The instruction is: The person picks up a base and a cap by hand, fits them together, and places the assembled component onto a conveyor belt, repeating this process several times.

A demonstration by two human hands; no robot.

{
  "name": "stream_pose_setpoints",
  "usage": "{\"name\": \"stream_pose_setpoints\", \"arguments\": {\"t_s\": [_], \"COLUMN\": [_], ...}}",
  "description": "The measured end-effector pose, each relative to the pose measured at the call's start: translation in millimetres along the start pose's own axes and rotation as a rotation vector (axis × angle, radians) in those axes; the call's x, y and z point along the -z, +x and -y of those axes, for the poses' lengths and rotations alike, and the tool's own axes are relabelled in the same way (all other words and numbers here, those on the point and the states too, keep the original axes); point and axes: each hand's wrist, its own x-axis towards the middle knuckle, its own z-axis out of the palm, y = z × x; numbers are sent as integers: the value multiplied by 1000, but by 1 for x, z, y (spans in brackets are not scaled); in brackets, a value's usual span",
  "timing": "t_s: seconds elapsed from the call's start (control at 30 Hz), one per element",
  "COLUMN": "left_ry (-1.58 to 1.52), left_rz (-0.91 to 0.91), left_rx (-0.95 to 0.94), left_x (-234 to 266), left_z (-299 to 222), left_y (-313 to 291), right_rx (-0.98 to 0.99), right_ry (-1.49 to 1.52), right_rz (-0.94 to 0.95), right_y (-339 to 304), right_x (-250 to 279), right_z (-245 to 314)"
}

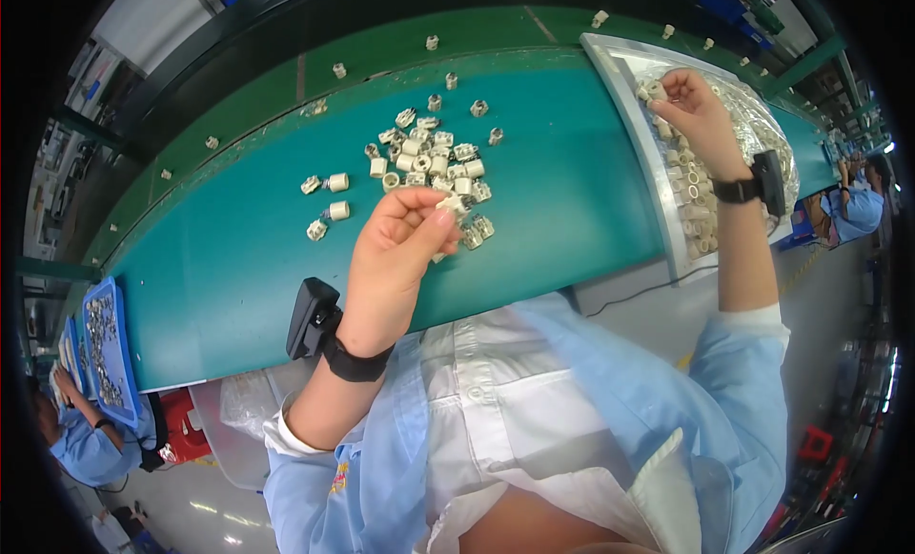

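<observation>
My left hand is closed in a pinch on a small white plastic fitting, just in front of the loose pile. Its fine detail is partly hidden by the thumb and fingers. To the right, my right hand grips a cream cylindrical plastic cap between thumb and fingers. That hand is over the far left part of a metal-framed tray, where rows of similar cream caps lie. White fittings with metal parts and short cream cylinders form a pile on the green work surface.
Two cylinders with fittings lie left of the pile. Single parts stand along the green belt behind. Clear plastic film covers part of the tray. A blue tray of small parts is at far left. Co-workers sit at both sides.
</observation>
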Motion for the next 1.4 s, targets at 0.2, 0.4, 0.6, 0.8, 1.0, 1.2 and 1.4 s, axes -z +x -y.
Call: {"name": "stream_pose_setpoints", "arguments": {"t_s": [0.2,0.4,0.6,0.8,1.0,1.2,1.4], "left_ry": [51,79,44,21,-49,-50,319], "left_rz": [6,45,25,-25,-22,-17,-92], "left_rx": [-62,-178,-219,-124,-83,-119,-370], "left_x": [1,6,14,21,25,22,21], "left_z": [0,-4,-2,1,4,6,12], "left_y": [-13,-30,-35,-42,-42,-41,-41], "right_rx": [94,82,22,136,153,255,130], "right_ry": [425,772,918,832,831,684,813], "right_rz": [337,418,416,314,197,195,205], "right_y": [-49,-73,-76,-80,-86,-85,-89], "right_x": [-78,-155,-181,-193,-200,-200,-195], "right_z": [79,102,101,98,106,106,108]}}
